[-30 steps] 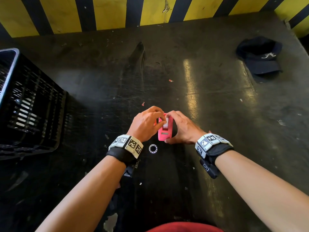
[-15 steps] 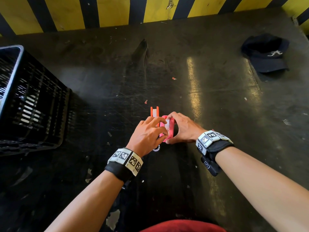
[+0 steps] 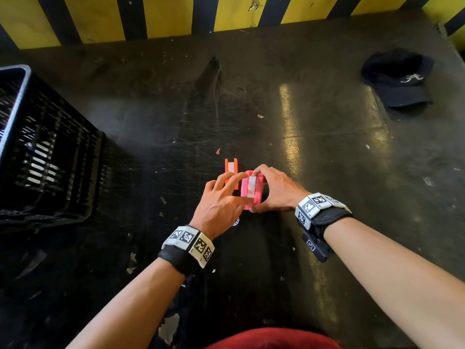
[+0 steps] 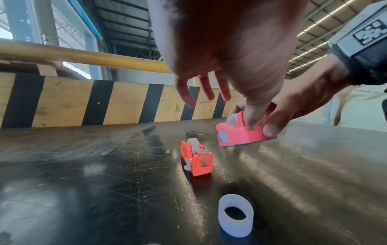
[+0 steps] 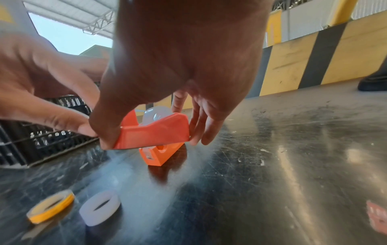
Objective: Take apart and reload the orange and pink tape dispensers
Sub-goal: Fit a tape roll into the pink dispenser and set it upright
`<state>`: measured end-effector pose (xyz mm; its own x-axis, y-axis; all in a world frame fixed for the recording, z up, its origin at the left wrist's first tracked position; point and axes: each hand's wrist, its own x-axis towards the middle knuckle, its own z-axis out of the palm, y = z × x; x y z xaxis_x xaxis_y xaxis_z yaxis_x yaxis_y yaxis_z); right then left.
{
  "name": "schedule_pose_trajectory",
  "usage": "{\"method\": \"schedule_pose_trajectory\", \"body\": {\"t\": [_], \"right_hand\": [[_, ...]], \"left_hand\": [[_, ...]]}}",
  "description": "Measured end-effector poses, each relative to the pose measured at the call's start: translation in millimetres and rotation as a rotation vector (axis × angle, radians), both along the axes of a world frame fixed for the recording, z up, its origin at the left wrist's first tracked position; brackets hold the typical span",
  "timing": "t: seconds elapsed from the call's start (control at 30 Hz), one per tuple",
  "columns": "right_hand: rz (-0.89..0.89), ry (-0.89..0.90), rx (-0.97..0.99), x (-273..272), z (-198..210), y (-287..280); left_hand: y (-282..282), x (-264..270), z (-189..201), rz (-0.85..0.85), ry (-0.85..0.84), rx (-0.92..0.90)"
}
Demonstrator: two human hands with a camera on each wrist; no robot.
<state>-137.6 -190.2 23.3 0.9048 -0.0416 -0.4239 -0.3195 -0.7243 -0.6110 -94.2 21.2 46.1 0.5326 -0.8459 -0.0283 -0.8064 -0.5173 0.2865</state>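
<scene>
The pink tape dispenser [image 3: 251, 190] is held just above the black table, tilted, with a clear tape roll [image 3: 252, 183] in it. My right hand [image 3: 270, 187] grips it, thumb at the near end and fingers at the far end. My left hand [image 3: 232, 183] is beside it with fingers spread straight; its thumb [image 4: 252, 119] presses on the pink dispenser's [image 4: 240, 134] side. The orange dispenser [image 3: 231, 167] stands on the table just behind my left hand, with tape loaded [image 4: 193, 144]. A white core ring [image 4: 235, 217] lies below my left wrist.
A black plastic crate [image 3: 45, 152] stands at the left. A dark cap [image 3: 400, 79] lies at the far right. A thin yellow tape ring [image 5: 51, 208] lies by the white ring [image 5: 100, 207]. A yellow and black striped wall [image 3: 163, 16] bounds the table's far edge.
My left hand's fingers have uncurled from the pink dispenser and now spread straight. The orange dispenser behind has come into view. My right hand keeps its grip.
</scene>
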Motion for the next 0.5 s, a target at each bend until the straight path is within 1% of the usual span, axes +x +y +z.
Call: {"method": "schedule_pose_trajectory", "body": {"t": [0.07, 0.13, 0.2, 0.27, 0.37, 0.5], "right_hand": [[0.011, -0.005, -0.004, 1, -2, -4], [0.015, -0.020, -0.018, 3, -4, -9], [0.001, -0.011, -0.043, 6, -7, -16], [-0.008, -0.011, -0.074, 12, -12, -21], [-0.025, -0.008, -0.118, 27, -19, -24], [-0.029, 0.025, -0.157, 45, -30, -24]], "left_hand": [[-1, 3, 0, 0.020, 0.072, -0.019], [0, 9, 1, 0.063, 0.129, -0.086], [4, 16, 0, 0.121, 0.156, -0.151], [11, 23, -4, 0.167, 0.167, -0.159], [19, 34, -11, 0.246, 0.216, -0.099], [28, 44, -24, 0.325, 0.333, 0.085]]}}
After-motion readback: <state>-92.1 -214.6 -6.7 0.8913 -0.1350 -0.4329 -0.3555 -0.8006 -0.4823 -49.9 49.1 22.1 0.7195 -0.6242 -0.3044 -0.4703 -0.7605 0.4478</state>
